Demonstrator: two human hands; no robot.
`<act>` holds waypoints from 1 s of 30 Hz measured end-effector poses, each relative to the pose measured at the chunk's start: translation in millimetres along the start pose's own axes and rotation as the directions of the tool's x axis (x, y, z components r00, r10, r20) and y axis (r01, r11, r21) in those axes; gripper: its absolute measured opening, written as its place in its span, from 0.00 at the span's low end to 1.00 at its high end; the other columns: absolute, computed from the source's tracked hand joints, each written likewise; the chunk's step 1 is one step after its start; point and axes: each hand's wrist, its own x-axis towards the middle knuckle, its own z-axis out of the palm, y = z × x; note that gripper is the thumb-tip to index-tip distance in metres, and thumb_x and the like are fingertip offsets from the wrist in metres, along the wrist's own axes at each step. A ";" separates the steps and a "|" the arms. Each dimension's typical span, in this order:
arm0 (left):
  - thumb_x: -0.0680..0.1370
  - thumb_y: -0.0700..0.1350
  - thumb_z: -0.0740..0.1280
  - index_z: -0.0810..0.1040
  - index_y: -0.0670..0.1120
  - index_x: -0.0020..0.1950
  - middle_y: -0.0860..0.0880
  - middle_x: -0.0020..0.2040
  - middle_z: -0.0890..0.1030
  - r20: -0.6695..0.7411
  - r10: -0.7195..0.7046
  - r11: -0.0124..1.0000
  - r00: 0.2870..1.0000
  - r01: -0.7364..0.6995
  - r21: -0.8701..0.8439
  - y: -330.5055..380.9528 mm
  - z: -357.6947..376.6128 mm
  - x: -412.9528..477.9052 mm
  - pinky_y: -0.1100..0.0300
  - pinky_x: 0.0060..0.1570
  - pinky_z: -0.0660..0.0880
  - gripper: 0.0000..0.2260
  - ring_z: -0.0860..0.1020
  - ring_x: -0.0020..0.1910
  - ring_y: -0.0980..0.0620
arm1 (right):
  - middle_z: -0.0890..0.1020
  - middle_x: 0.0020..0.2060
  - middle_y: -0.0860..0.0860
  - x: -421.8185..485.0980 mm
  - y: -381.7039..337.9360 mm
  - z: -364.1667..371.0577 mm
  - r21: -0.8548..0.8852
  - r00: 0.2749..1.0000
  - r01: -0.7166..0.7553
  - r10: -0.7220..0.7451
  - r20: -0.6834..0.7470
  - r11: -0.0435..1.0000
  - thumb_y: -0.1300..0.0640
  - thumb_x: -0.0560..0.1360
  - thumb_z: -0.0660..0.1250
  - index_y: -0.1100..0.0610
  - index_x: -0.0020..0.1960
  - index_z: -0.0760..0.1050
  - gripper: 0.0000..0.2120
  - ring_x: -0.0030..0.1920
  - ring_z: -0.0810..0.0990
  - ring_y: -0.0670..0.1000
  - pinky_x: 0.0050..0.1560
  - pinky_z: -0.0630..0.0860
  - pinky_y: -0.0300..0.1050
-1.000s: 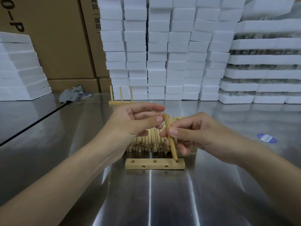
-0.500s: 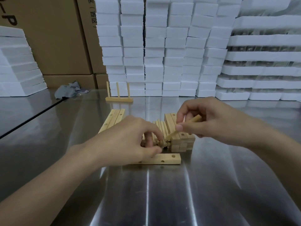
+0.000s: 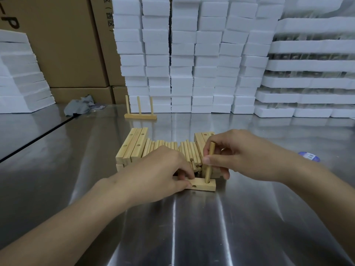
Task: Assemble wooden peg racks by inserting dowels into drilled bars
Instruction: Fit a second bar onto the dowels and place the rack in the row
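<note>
A short drilled wooden bar (image 3: 203, 185) lies on the steel table in front of me. My left hand (image 3: 157, 173) grips its left part, thumb on the front face, and hides most of it. My right hand (image 3: 242, 156) pinches a wooden dowel (image 3: 209, 160) that stands nearly upright, its lower end in the bar's rightmost hole. Just behind lie a pile of loose dowels (image 3: 184, 150), a stack of drilled bars (image 3: 132, 148) on the left and more bars (image 3: 201, 139) on the right, partly hidden by my right hand.
A finished rack (image 3: 140, 116) with three upright pegs stands farther back. White foam blocks (image 3: 192, 54) and cardboard boxes (image 3: 67, 45) wall the table's far side. A grey rag (image 3: 80, 106) lies at back left, a blue sticker (image 3: 309, 156) at right.
My left hand came down from mid-air onto the bar and now grips it. My right hand lifted the dowel away, then set it upright again in the rightmost hole.
</note>
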 end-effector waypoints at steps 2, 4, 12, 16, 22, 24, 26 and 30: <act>0.80 0.54 0.75 0.88 0.57 0.60 0.63 0.46 0.82 -0.014 -0.013 1.000 1.000 0.013 -0.018 -0.1 1.7 0.0 0.72 0.43 0.74 0.09 0.79 0.49 0.64 | 0.84 0.30 0.50 0.5 0.7 0.6 -0.014 1.000 -0.009 0.008 -0.007 1.000 0.49 0.81 0.70 0.53 0.46 0.79 0.09 0.31 0.81 0.46 0.35 0.72 0.32; 0.80 0.53 0.75 0.88 0.57 0.60 0.64 0.46 0.81 -0.023 -0.022 0.999 0.999 0.021 -0.031 -0.7 3.0 0.2 0.73 0.42 0.73 0.10 0.79 0.49 0.66 | 0.84 0.30 0.50 0.6 2.0 1.8 -0.027 1.000 -0.013 0.013 -0.020 1.000 0.49 0.82 0.70 0.53 0.46 0.79 0.09 0.31 0.81 0.45 0.35 0.72 0.31; 0.79 0.53 0.76 0.88 0.57 0.59 0.63 0.43 0.82 -0.038 -0.058 0.996 0.998 0.055 -0.076 -3.5 6.1 1.8 0.74 0.41 0.73 0.09 0.78 0.49 0.67 | 0.84 0.29 0.47 1.8 2.1 3.2 -0.061 0.999 -0.002 0.000 -0.035 0.998 0.49 0.81 0.70 0.54 0.46 0.79 0.10 0.31 0.83 0.44 0.36 0.73 0.31; 0.79 0.54 0.76 0.88 0.57 0.59 0.62 0.43 0.83 -0.044 -0.067 0.996 0.997 0.063 -0.069 -3.2 7.6 2.6 0.73 0.38 0.72 0.09 0.79 0.46 0.65 | 0.85 0.29 0.46 2.6 2.1 5.0 -0.096 0.999 0.001 -0.006 -0.050 0.995 0.48 0.81 0.71 0.53 0.44 0.79 0.10 0.32 0.83 0.44 0.37 0.76 0.35; 0.79 0.53 0.76 0.88 0.56 0.59 0.62 0.42 0.82 -0.055 -0.066 0.995 0.996 0.062 -0.078 -2.4 8.1 2.2 0.75 0.39 0.72 0.10 0.79 0.46 0.68 | 0.85 0.30 0.44 2.2 1.2 4.2 -0.102 0.999 -0.035 0.032 -0.040 0.994 0.46 0.79 0.73 0.56 0.42 0.76 0.15 0.32 0.85 0.43 0.34 0.76 0.35; 0.79 0.53 0.76 0.88 0.56 0.59 0.62 0.41 0.82 -0.052 -0.067 0.995 0.996 0.063 -0.073 -1.5 8.1 2.4 0.75 0.38 0.72 0.10 0.79 0.45 0.67 | 0.86 0.30 0.43 2.6 0.3 4.4 -0.103 0.999 -0.035 0.032 -0.028 0.994 0.47 0.79 0.73 0.56 0.42 0.75 0.15 0.33 0.86 0.43 0.34 0.78 0.38; 0.79 0.54 0.76 0.88 0.56 0.59 0.62 0.41 0.82 -0.048 -0.075 0.995 0.996 0.072 -0.063 0.2 8.2 2.5 0.74 0.37 0.71 0.09 0.79 0.44 0.66 | 0.85 0.29 0.42 2.5 -1.3 4.6 -0.135 1.000 -0.025 0.023 -0.019 0.991 0.47 0.80 0.73 0.55 0.42 0.74 0.14 0.32 0.85 0.42 0.34 0.80 0.41; 0.80 0.56 0.73 0.87 0.57 0.61 0.58 0.42 0.82 -0.027 -0.090 0.995 0.996 0.088 -0.045 5.4 9.4 0.6 0.61 0.40 0.79 0.11 0.80 0.41 0.59 | 0.85 0.29 0.41 1.1 -1.2 5.8 -0.157 0.999 -0.035 0.031 -0.024 0.987 0.47 0.80 0.72 0.52 0.43 0.76 0.12 0.32 0.84 0.41 0.37 0.81 0.46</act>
